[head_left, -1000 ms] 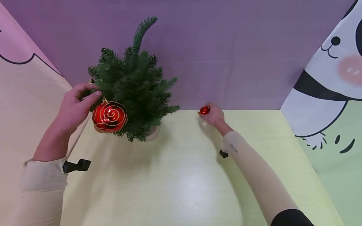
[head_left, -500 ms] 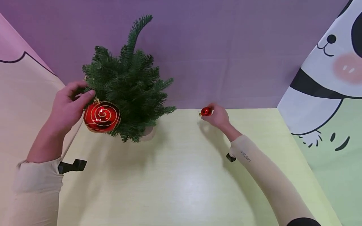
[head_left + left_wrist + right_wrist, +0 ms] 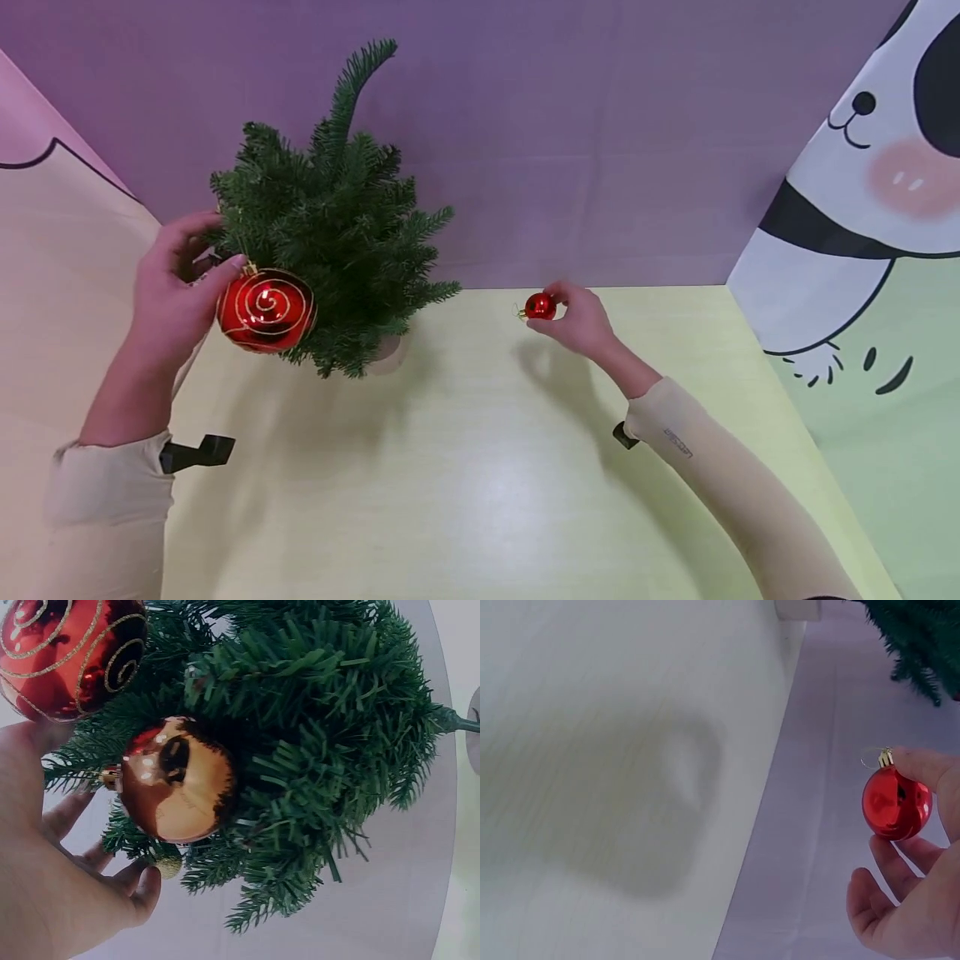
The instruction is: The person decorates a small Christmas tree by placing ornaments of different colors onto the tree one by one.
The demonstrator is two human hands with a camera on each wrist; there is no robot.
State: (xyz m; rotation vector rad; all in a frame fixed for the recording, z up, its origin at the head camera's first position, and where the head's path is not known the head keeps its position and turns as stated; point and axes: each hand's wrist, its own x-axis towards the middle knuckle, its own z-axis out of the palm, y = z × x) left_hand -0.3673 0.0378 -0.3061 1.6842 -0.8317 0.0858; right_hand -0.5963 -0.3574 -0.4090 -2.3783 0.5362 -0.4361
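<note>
1. Left hand (image 3: 168,287): grip curled round the tree's left branches, thumb tip at the cap of the large red swirl bauble (image 3: 266,308); bauble hangs on the small green tree (image 3: 337,225).
2. Copper bauble (image 3: 176,780): nested among the branches just beside the left fingers (image 3: 135,889).
3. Right hand (image 3: 581,317): grip pinching the small red bauble (image 3: 540,306) above the yellow bench (image 3: 465,467), well apart from the tree.
</note>
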